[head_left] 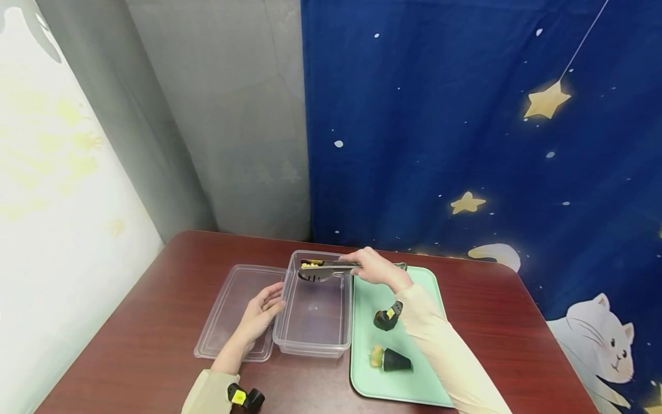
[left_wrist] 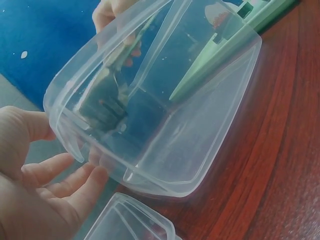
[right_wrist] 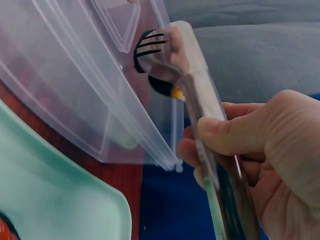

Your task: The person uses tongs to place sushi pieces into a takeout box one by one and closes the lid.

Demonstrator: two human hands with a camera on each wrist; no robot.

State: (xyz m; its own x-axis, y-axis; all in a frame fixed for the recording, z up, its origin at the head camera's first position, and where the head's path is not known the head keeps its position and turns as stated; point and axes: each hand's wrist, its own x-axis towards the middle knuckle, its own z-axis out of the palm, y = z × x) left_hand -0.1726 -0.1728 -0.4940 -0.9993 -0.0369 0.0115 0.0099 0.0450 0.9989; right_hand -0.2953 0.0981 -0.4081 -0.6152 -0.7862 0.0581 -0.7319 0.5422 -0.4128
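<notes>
My right hand (head_left: 376,269) grips metal tongs (right_wrist: 210,110) with dark slotted heads, held over the far end of a clear plastic container (head_left: 312,322). Small yellow pieces (head_left: 312,264) show at the tong heads; their exact kind is hard to tell. At the container's left side rests my left hand (left_wrist: 45,185), its loosely bent fingers touching the outer wall near the rim. Beneath that hand lies a clear lid (head_left: 222,322) flat on the table. To the container's right is a pale green tray (head_left: 367,382).
On the tray a black cup (head_left: 397,360) lies on its side, yellow-green pieces (head_left: 376,356) at its mouth. Something red in a dark rim (right_wrist: 6,231) is partly hidden. The brown table (head_left: 150,322) backs onto a blue starry curtain (head_left: 414,144).
</notes>
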